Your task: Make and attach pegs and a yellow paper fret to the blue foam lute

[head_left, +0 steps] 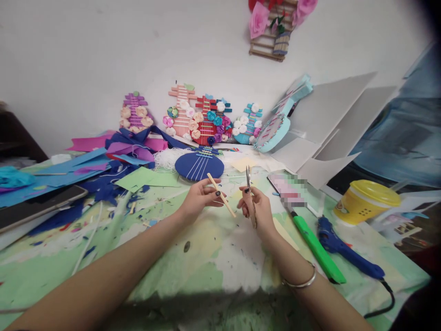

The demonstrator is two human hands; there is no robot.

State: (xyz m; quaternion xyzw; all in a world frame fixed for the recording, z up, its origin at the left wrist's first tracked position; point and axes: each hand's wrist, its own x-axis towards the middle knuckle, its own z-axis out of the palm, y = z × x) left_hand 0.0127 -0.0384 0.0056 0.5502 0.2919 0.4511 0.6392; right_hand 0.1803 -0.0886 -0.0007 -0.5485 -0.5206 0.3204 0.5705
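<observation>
Between the fingers of my left hand (200,198) is a thin pale wooden stick (225,202), slanting down to the right. My right hand (259,209) grips a pair of scissors (248,174), blades pointing up and away from me. The stick and the scissors are a short gap apart. Just beyond my left hand lies a dark blue round craft lute (193,166) with pale strings and small coloured bars on its neck.
A green utility knife (317,246), a blue glue gun (349,250) and a yellow-lidded tub (367,202) lie to the right. Coloured sheets (89,168) and a phone (41,207) cover the left. Several decorated craft lutes (206,122) lean against the wall.
</observation>
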